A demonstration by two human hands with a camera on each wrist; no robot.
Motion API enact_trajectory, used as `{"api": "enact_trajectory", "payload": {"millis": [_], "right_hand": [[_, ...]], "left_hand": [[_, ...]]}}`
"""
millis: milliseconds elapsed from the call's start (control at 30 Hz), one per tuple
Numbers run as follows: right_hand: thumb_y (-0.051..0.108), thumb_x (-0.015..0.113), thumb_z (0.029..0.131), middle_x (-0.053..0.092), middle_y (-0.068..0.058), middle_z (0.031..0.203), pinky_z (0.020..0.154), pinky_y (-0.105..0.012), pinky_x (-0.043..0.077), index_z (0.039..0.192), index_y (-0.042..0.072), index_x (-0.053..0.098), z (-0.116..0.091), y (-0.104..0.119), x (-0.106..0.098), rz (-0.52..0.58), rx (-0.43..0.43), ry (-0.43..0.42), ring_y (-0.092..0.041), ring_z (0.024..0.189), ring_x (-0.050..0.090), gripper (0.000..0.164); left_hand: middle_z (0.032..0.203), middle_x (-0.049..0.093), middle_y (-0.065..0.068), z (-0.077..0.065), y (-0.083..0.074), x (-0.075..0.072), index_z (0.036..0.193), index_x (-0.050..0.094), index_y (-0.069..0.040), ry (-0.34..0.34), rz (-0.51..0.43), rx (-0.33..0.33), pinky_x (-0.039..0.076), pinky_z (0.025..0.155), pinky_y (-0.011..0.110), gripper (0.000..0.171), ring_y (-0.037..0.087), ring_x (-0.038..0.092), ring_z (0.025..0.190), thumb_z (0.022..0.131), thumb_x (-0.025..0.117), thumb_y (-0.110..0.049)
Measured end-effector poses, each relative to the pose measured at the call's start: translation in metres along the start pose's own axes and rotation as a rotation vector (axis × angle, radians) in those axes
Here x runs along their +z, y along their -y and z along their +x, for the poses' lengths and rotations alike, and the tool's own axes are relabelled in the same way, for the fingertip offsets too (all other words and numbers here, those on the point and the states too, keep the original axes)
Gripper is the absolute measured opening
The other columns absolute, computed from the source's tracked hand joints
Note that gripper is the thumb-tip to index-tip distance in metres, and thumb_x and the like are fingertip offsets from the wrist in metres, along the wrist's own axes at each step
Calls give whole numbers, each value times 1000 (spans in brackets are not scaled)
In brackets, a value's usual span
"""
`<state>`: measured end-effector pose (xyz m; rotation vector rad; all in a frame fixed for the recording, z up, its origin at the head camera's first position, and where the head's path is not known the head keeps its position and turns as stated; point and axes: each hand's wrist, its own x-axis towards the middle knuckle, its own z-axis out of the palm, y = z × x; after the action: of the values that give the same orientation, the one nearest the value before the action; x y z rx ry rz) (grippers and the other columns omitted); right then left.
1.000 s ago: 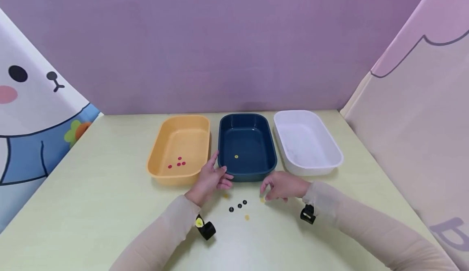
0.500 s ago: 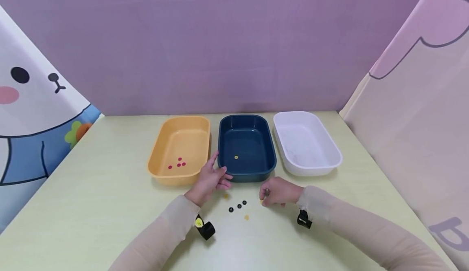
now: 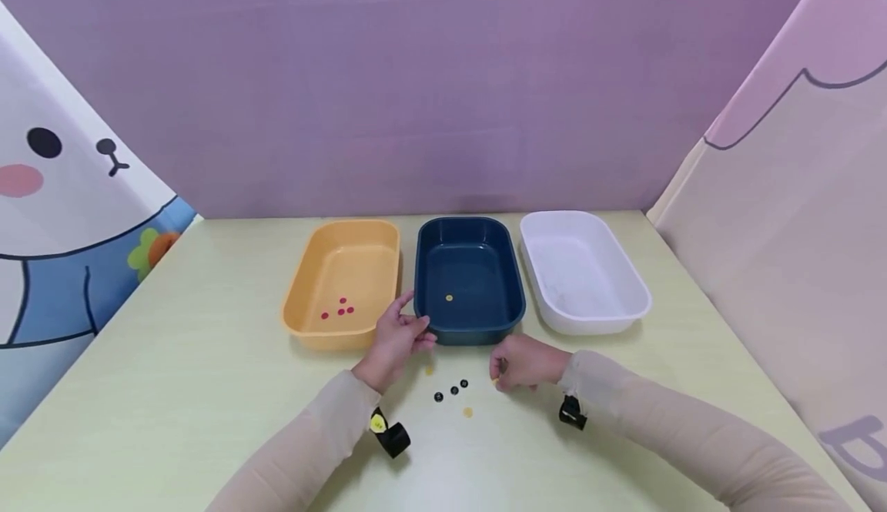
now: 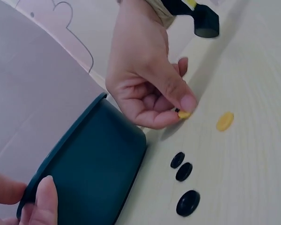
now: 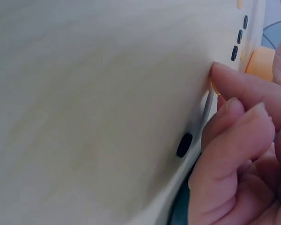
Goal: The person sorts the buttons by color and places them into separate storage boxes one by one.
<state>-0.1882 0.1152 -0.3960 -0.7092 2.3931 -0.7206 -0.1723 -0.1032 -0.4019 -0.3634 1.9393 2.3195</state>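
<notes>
My right hand [image 3: 528, 361] pinches a yellow button [image 4: 184, 114] between thumb and index finger, low over the table. In the right wrist view, a black button [image 5: 184, 145] shows near its fingers. My left hand [image 3: 396, 343] holds the near-left rim of the dark blue tray [image 3: 470, 335], thumb and fingers on either side of it. A single yellow button [image 3: 449, 298] lies inside that tray. Between the hands on the table are three black buttons [image 3: 454, 390], a yellow button [image 3: 467, 412] nearer me, and another yellow button [image 3: 429, 371] beside the left hand.
Left of the blue tray stands an orange tray [image 3: 339, 339] with several red buttons [image 3: 341, 312]. A white tray [image 3: 592, 326] stands on the right; faint marks on its floor are unclear. Purple cloth [image 3: 443, 96] hangs behind the pale table [image 3: 173, 389].
My right hand has moved slightly down and left, and its thumb and index finger have closed on the yellow button. The left hand has stayed at the blue tray's rim.
</notes>
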Motion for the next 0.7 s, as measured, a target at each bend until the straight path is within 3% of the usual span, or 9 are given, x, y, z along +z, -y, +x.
{"api": "enact_trajectory", "payload": {"millis": [233,400,700], "right_hand": [[2,72,78,51,6,61,37,-17,37,70,12,64,-2,-2,-7,-22,-12,28,-7,46,43,15],[5,71,79,57,5,67,39,-19,38,72,12,67,-10,5,-24,9,-19,41,-8,46,43,11],[10,70,85,61,0,74,44,-24,43,78,7,67,4,17,-73,124,12,-72,-12,54,48,8]], "left_hand": [[81,44,7,1,3,3,148,25,1,-17,-105,26,54,56,18,60,9,59,57,93,48,12],[82,42,7,0,6,2,147,27,2,-28,-119,27,55,61,18,62,11,59,61,91,49,15],[86,40,6,0,6,3,147,25,1,-34,-140,59,54,65,19,66,12,56,65,88,49,18]]}}
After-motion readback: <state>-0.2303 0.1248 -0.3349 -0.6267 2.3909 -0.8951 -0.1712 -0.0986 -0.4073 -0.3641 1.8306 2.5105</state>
